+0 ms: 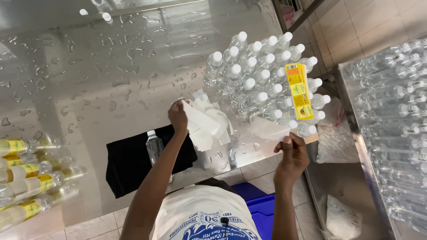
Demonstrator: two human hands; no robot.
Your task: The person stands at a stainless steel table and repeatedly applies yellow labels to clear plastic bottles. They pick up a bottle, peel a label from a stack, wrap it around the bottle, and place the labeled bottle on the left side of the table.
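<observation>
My left hand [178, 116] pinches one end of a white paper strip [199, 119] above the wet steel table [98, 75]. My right hand [291, 153], off the table's near edge, holds a pale translucent sheet [267, 129] between thumb and fingers. Between the hands lies a loose pile of white paper strips [212, 133]. A single clear bottle with a white cap [154, 147] stands on a black cloth [129, 162] just left of my left forearm. Behind the pile stands a tight group of several clear white-capped bottles [255, 73], with a stack of yellow labels [300, 91] lying on their caps.
Several bottles with yellow labels [22, 178] lie on their sides at the table's left edge. A second steel table on the right [356, 146] carries rows of several clear bottles [396, 111]. A blue crate [262, 206] sits on the tiled floor below me.
</observation>
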